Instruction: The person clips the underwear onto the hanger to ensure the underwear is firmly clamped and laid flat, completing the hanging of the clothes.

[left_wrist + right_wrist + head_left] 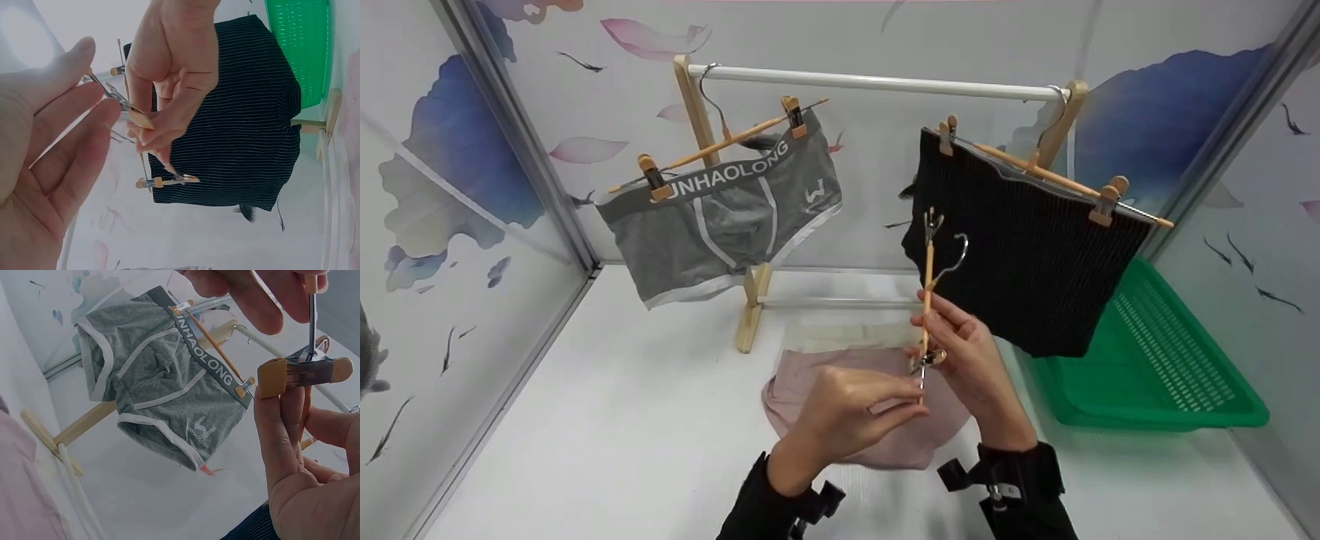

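Both hands hold a wooden clip hanger [929, 259] with a metal hook, its bar pointing away from me in the head view. My left hand [847, 409] pinches the bar's near end between thumb and fingers. Further along, my right hand [967, 356] grips the bar below the hook. Between the hands sits one metal and wood clip [304, 374], with right fingers right behind it in the right wrist view. Another clip [934, 219] is at the far end. Under the hands a pink garment [795, 386] lies flat on the white table [645, 435].
A rack with a white rail [877, 81] stands behind. Grey boxer briefs [727, 217] hang from it at left, a black ribbed garment [1020, 255] at right. A green basket [1155, 405] sits at the right. Printed walls [495, 187] enclose the table.
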Demonstrator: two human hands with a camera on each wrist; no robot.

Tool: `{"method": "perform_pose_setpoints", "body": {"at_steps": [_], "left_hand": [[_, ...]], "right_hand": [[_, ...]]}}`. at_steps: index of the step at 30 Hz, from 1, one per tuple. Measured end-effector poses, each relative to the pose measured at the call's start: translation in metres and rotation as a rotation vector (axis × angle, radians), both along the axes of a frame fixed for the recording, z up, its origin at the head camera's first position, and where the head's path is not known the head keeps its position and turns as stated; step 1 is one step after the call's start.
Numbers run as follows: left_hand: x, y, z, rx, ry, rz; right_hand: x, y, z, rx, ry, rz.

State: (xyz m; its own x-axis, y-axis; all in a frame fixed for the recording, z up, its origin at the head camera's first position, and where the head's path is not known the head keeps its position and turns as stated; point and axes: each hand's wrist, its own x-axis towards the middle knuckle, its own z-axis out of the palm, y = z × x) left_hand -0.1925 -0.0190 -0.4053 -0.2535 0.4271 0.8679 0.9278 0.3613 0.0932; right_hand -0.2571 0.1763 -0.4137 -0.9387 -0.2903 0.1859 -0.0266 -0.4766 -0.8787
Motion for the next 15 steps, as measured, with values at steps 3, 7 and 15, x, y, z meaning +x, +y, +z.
{"method": "perform_pose_setpoints", "body": {"at_steps": [3,7,15], "left_hand": [[0.0013,0.0009,-0.0002,-0.014,-0.015,0.009],[0.0023,0.0009,0.0004,-0.032,-0.024,0.021],[0.0022,-0.0002,-0.0046,-0.057,-0.058,0.063]], "right_hand": [[0.0027,0.0038,-0.0027,0.029,0.021,0.023],[0.0031,0.0065,-0.0032,0.039,0.031,0.033],[-0.0033,0.0051,-0.0075,0.062,0.002,0.032]]}}
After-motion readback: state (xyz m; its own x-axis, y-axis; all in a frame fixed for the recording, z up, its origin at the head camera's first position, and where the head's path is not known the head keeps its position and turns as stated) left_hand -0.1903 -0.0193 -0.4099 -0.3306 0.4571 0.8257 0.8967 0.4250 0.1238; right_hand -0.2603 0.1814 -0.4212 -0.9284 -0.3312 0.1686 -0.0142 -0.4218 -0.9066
